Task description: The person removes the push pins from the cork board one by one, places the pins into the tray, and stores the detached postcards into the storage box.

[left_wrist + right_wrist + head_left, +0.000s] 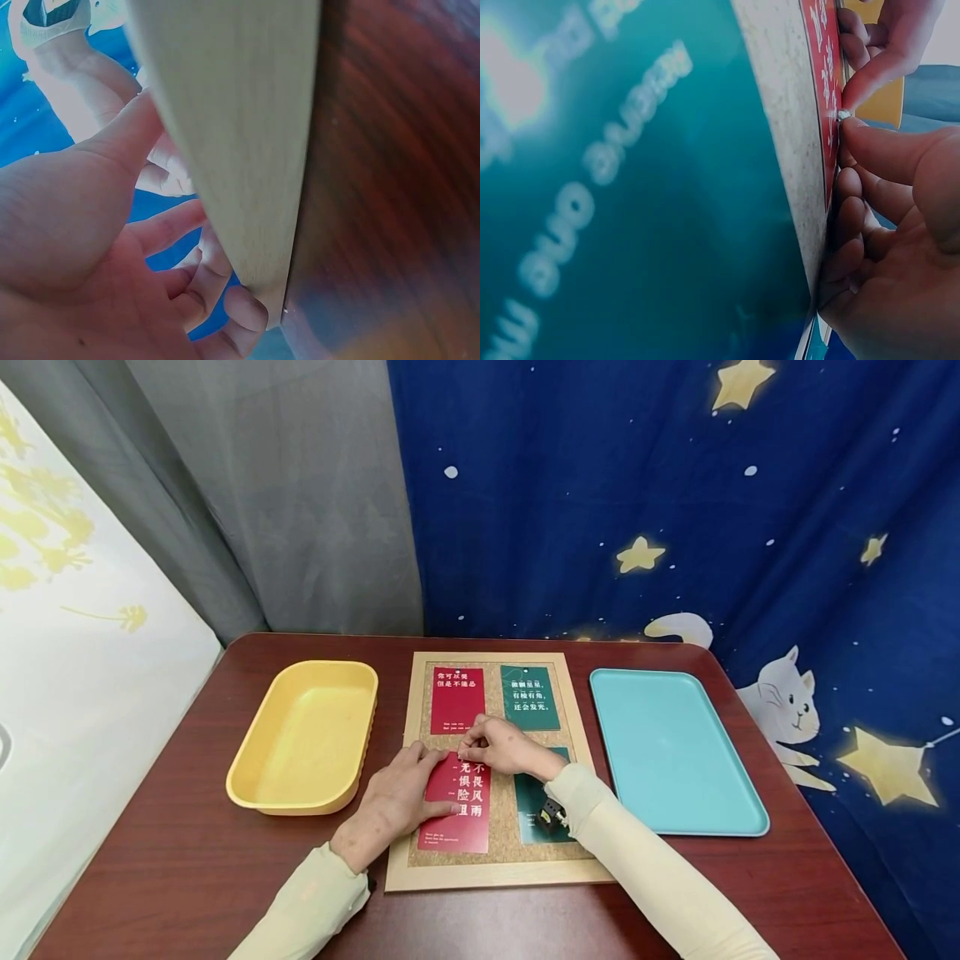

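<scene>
A cork board with a pale wooden frame [495,877] lies on the table and bears two red and two green cards with white writing. My left hand [397,797] rests with extended fingers on the lower red card [453,827], its thumb across the card's middle. At that card's top edge my right hand [506,747] pinches a small whitish pin [844,115], mostly hidden by the fingertips. The right forearm partly covers the lower green card [531,814]. Above lie the upper red card [457,702] and the upper green card [531,706], each with a small pin at its top.
A yellow basin [307,735] stands left of the board. To the right lies a light blue tray [675,752]. Both sit on the dark red-brown table [187,860], with grey and blue star-patterned curtains [540,527] behind its far edge.
</scene>
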Available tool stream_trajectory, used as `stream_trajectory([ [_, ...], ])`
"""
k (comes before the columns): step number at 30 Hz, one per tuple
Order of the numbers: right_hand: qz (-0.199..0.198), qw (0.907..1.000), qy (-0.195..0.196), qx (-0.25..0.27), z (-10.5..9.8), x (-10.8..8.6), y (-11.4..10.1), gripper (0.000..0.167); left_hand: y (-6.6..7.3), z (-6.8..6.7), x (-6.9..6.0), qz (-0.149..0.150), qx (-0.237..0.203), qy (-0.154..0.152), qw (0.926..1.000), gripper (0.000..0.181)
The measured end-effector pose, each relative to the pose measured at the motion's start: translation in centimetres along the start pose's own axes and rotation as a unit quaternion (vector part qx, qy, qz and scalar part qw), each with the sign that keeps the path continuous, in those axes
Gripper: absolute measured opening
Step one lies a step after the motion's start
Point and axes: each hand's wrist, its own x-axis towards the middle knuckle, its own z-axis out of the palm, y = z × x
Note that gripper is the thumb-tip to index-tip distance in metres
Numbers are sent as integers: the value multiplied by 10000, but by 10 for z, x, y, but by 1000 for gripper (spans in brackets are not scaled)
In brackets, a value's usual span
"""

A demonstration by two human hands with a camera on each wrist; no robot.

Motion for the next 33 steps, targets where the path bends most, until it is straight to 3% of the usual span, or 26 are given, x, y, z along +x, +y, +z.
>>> stream_trajectory([
  [24, -49, 9999, -89, 51, 0, 0, 1, 13, 1, 0, -1, -21, 15, -6, 10000, 87],
  [33, -18, 9994, -150, 320, -2, -2, 1, 13, 2, -1, -1, -13, -9, -5, 10000, 86],
])
